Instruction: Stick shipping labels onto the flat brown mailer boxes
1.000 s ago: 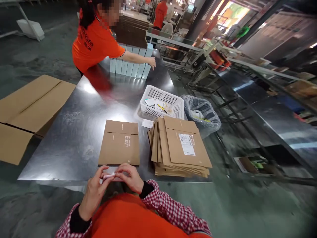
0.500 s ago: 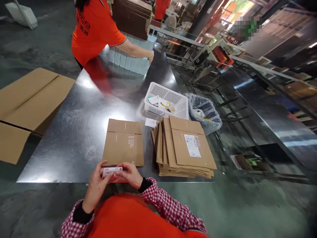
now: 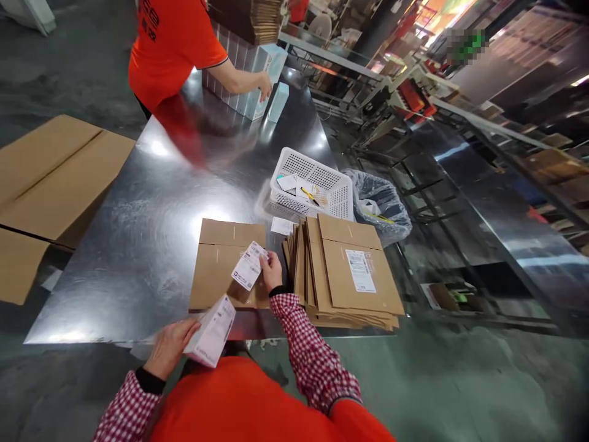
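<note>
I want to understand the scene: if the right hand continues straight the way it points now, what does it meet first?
The right hand, holding a label, points down toward the flat carton, so probably that; depth is unclear.

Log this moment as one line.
left hand: holds label stack | right hand: holds label over flat carton | carton pile: right

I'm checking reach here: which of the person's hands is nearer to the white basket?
Right. The right hand rests on the flat carton, just short of the white basket; the left hand hangs back at the table edge, holding a label pad.
</note>
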Available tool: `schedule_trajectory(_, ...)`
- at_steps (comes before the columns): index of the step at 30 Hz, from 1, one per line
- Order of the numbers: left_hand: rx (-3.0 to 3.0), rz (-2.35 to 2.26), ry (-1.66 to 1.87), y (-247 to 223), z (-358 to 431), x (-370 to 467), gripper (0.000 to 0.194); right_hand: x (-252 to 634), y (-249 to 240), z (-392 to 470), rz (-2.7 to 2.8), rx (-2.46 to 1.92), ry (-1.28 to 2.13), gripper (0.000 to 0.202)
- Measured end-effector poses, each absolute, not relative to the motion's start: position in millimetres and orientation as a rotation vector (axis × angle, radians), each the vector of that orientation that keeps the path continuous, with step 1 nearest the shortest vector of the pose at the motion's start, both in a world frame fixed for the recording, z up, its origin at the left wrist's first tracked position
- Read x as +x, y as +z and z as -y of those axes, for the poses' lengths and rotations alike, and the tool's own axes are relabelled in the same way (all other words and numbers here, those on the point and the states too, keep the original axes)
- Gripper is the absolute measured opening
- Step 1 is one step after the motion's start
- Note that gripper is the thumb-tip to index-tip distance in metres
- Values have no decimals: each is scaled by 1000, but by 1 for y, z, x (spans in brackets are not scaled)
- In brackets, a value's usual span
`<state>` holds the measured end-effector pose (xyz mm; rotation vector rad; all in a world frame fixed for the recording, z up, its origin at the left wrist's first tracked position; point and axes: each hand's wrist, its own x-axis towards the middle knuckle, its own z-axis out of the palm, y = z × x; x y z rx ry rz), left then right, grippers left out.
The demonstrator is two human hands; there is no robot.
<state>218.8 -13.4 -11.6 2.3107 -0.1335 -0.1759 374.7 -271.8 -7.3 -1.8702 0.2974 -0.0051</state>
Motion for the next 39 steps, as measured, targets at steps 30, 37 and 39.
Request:
schedule_trajectory(30, 2353, 200, -200, -63, 22, 235, 30, 383, -52, 238, 52, -2786, 146, 55)
schedule_trajectory(37, 2263, -45, -102, -64, 17, 237, 38, 361, -45, 283, -481, -2580, 151, 46)
schedule_trajectory(39, 2230, -54, -98, -62, 19, 237, 39, 352, -43, 274, -450, -2577, 121, 45)
